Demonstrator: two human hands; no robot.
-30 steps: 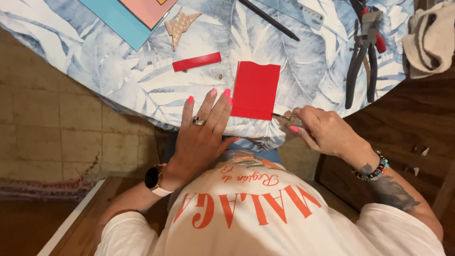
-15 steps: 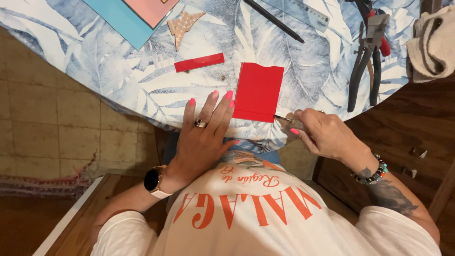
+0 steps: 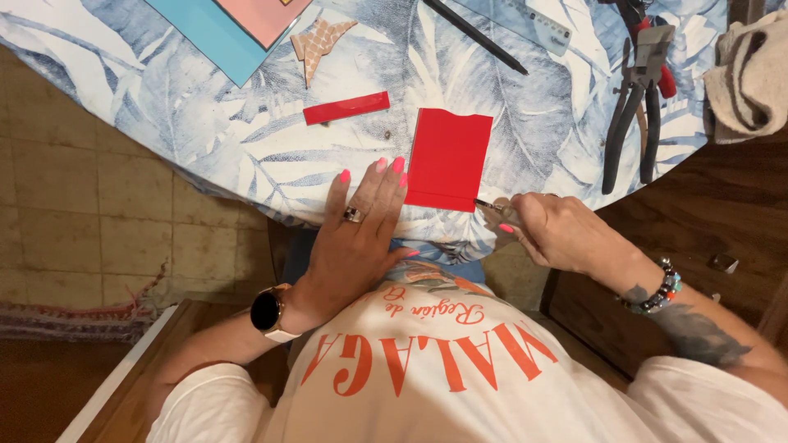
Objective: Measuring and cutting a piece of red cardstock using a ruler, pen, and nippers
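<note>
A red rectangular card (image 3: pixel 449 157) lies on the leaf-patterned blue tablecloth (image 3: pixel 205 139) near the table's front edge. My left hand (image 3: pixel 361 221) rests flat on the cloth with its fingertips against the card's left edge. My right hand (image 3: pixel 558 234) grips a thin metal blade tool (image 3: pixel 490 206) whose tip touches the card's lower right corner. A faint cut line runs along the card's bottom edge.
A narrow red strip (image 3: pixel 346 107) lies left of the card. Farther back are a blue sheet (image 3: pixel 205 33), a pink sheet (image 3: pixel 263 15), a patterned paper shape (image 3: pixel 318 43), a black pencil (image 3: pixel 474 34) and a clear ruler (image 3: pixel 525 20). Pliers (image 3: pixel 636 98) and a cloth (image 3: pixel 751 74) sit right.
My right hand has brought the blade tip up to the card's lower right corner. My left hand keeps pressing beside the card.
</note>
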